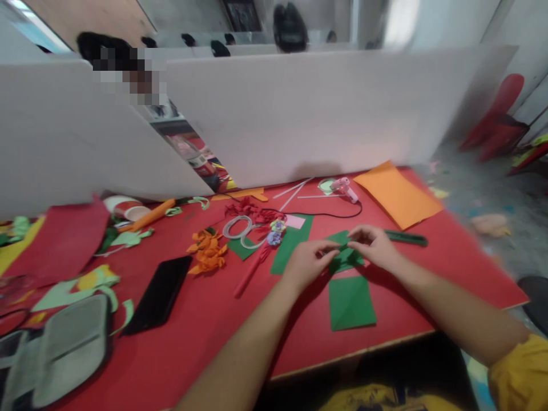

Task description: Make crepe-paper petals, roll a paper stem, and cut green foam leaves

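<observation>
Both hands meet over the right half of the red table (205, 342). My left hand (309, 264) pinches the left end of a small green piece (343, 247), fingers closed. Its other end is between the thumb and fingers of my right hand (373, 244). Under the hands lies more green paper (349, 261). Nearer the table's front edge is a flat green square (351, 303). A green cutter (406, 237) lies just right of my right hand. To the left of my left hand is a red stem with small purple and yellow flowers (274, 234).
Orange paper (398, 194) and a pink glue gun (346, 189) with a black cord lie at the back. Orange paper flowers (208, 251), a black phone (159, 294) and a grey case (75, 348) are on the left. A white partition (308, 114) stands behind.
</observation>
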